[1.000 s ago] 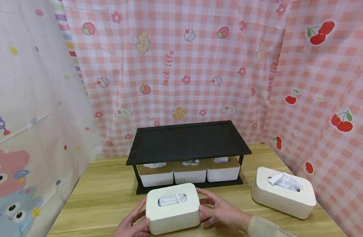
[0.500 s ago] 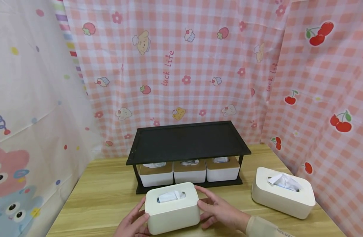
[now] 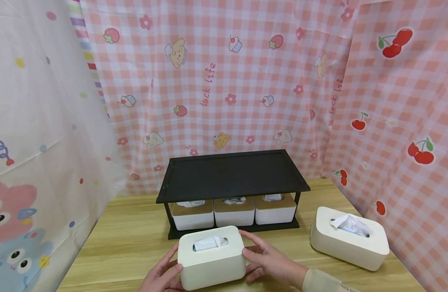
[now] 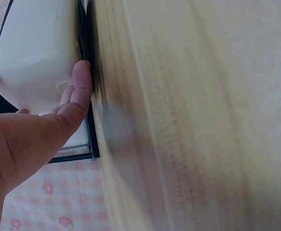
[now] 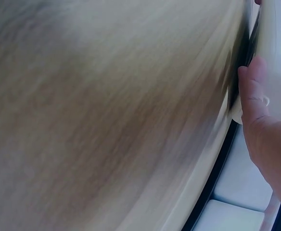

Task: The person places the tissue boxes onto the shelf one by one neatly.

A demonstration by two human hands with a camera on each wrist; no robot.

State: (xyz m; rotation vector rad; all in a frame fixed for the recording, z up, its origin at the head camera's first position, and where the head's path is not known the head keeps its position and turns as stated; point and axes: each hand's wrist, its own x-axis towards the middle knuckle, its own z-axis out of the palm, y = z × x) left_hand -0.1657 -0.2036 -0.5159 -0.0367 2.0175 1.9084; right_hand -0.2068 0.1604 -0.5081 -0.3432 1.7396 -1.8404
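Note:
A cream tissue box [image 3: 213,273] with a white tissue in its oval slot is held between my two hands, in front of the black rack. My left hand [image 3: 162,272] grips its left end, thumb near the front corner. On the right end my right hand [image 3: 269,261] holds it, with one finger at the back corner and the thumb on the side. In the left wrist view the left hand's fingers [image 4: 82,79] curve round the box's end. The right wrist view shows the right hand at the opposite end. Whether the box touches the table cannot be told.
Behind it stands a low black rack [image 3: 233,174] with a flat top. Three white tissue boxes with wood-coloured lids, one at the middle [image 3: 234,217], sit side by side on its lower shelf. Another cream tissue box [image 3: 346,249] stands at the right of the wooden table [image 3: 110,239].
The held tissue box has shifted slightly left and tilted, so more of its front face shows. Both hands have moved with it, keeping their hold.

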